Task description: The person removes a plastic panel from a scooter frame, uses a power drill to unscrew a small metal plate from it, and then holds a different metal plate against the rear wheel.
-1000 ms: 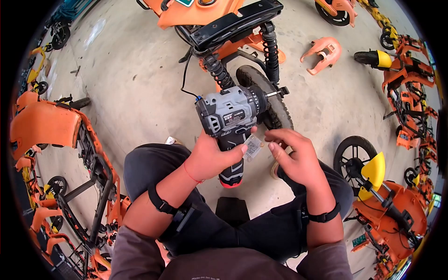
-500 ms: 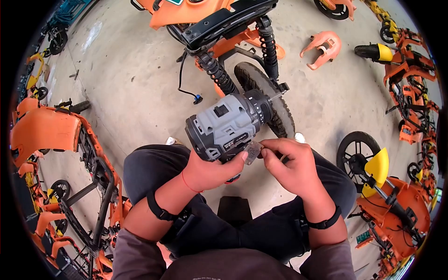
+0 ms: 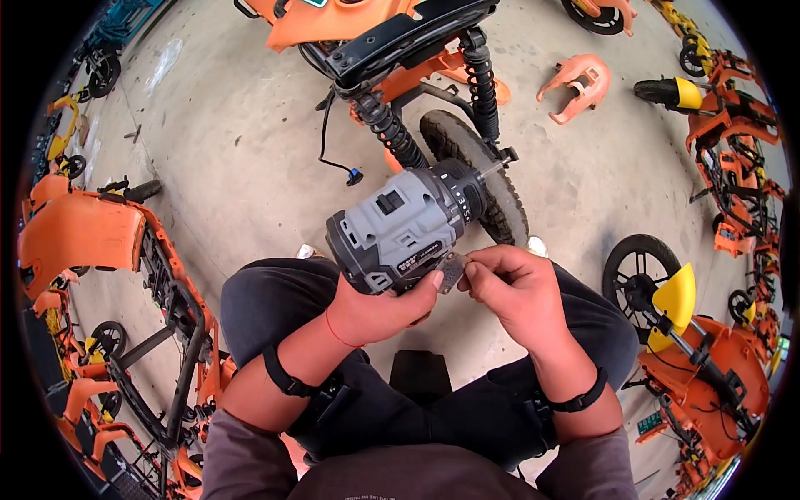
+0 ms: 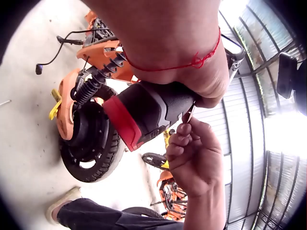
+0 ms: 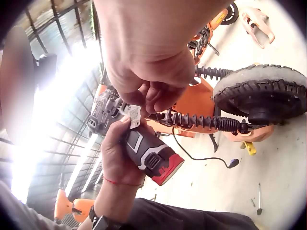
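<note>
My left hand point(image 3: 379, 310) grips the handle of a grey and black cordless drill point(image 3: 404, 218), whose bit points right towards the wheel. The left thumb presses a small grey metal plate point(image 3: 452, 273) with printed marks, seen flat in the right wrist view beside the drill handle point(image 5: 144, 148). At the plate's right edge, my right hand point(image 3: 523, 293) pinches it between thumb and forefinger. In the left wrist view the plate point(image 4: 191, 114) is nearly edge-on between both hands, and the drill's red battery end point(image 4: 125, 123) faces left.
Ahead stands an orange scooter frame point(image 3: 392, 87) with black springs and a treaded wheel point(image 3: 504, 200). A cable with a blue plug point(image 3: 355, 177) hangs beside it. An orange shell point(image 3: 577, 87) lies on the floor. More scooter parts line both sides; a screwdriver point(image 5: 259, 199) lies on the floor.
The right hand has moved left, from apart from the plate to pinching its edge. The drill has tilted, bringing its top into view and hiding most of its handle.
</note>
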Motion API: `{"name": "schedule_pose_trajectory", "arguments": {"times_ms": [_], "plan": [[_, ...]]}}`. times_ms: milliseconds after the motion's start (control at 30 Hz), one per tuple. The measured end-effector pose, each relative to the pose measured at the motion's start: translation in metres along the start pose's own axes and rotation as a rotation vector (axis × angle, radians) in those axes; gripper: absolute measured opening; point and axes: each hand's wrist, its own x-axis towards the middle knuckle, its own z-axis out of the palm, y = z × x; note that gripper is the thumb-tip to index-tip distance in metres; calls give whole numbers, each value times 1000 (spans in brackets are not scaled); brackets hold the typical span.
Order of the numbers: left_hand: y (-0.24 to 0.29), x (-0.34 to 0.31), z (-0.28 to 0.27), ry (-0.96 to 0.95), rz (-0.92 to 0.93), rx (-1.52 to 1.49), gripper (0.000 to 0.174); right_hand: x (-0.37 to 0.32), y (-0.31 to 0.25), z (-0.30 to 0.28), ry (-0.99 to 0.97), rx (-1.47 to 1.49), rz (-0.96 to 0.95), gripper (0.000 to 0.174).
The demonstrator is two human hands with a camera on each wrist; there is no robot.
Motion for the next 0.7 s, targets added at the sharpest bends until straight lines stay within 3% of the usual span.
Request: {"name": "schedule_pose_trajectory", "arguments": {"times_ms": [100, 167, 700], "plan": [[-2, 0, 0, 17, -23, -38, 44, 1, 1, 1, -4, 28, 10, 15], [-9, 2, -1, 0, 201, 78, 43, 1, 1, 1, -5, 37, 17, 14], [-9, 1, 0, 13, 187, 168, 44, 0, 8, 8, 43, 183, 36, 16]]}}
